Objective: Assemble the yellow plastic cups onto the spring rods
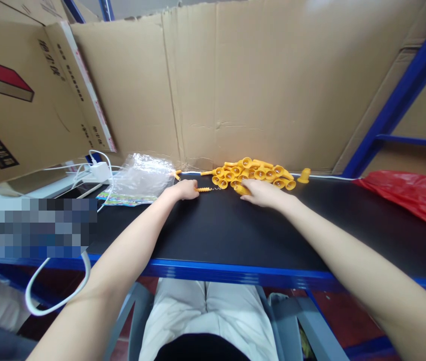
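My left hand [187, 189] is closed on a thin yellow ribbed rod [204, 189] that points right. A fine coiled wire [216, 188] reaches from the rod's tip towards my right hand. My right hand [260, 193] is closed around a yellow funnel-shaped plastic piece [242, 190], partly covered by the fingers. Right behind that hand lies a pile of similar yellow funnel-shaped pieces [260, 173], most with their wide mouths facing me. Small orange-yellow parts [177, 174] lie behind my left hand, by a clear plastic bag [141, 175] with a printed lower edge.
The black tabletop [213, 235] has a blue metal front edge [235, 272]. One yellow piece [303, 175] stands apart at the right, and a red plastic bag [412, 195] lies beyond it. White cables and a charger [100, 171] sit at left. Cardboard [254, 85] walls the back.
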Available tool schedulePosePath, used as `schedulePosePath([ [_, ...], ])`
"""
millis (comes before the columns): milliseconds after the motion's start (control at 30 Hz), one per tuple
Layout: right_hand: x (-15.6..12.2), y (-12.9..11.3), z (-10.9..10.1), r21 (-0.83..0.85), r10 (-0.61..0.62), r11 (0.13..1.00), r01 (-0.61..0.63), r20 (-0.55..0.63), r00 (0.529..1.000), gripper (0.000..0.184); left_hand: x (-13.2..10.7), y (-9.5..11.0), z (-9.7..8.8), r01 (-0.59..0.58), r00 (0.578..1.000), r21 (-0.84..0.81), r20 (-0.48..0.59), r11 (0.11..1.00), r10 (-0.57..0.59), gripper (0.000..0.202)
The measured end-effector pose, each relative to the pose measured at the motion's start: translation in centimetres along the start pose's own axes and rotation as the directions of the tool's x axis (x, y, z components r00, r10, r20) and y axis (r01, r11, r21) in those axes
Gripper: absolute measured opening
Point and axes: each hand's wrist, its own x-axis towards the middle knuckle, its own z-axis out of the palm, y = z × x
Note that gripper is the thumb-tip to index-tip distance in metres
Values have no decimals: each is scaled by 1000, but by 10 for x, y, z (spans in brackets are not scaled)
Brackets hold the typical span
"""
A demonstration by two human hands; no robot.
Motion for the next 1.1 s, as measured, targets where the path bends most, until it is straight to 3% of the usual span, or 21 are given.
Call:
schedulePosePath([
  [233, 1, 8, 4, 224, -1, 974, -17, 80, 997, 45, -4, 2, -3, 5, 999, -43, 32, 999, -4, 39],
  [367, -2, 9, -1, 251, 14, 967, -44, 121, 993, 43, -4, 0, -4, -29, 998, -118, 51, 993, 35, 36],
  [533, 0, 12, 1, 293, 2, 956, -21, 63, 998, 29, 1, -10, -2, -147, 981, -292, 81, 945, 178, 35],
  [733, 2, 10, 3, 340, -74, 935, 102, -96, 993, 30, 2, -9, 1, -224, 965, -399, 38, 889, 260, 32],
  [1100, 3, 17, 5, 321, -87, 941, 107, -76, 993, 26, -3, -2, -1, -237, 969, -252, 5, 938, 246, 23],
])
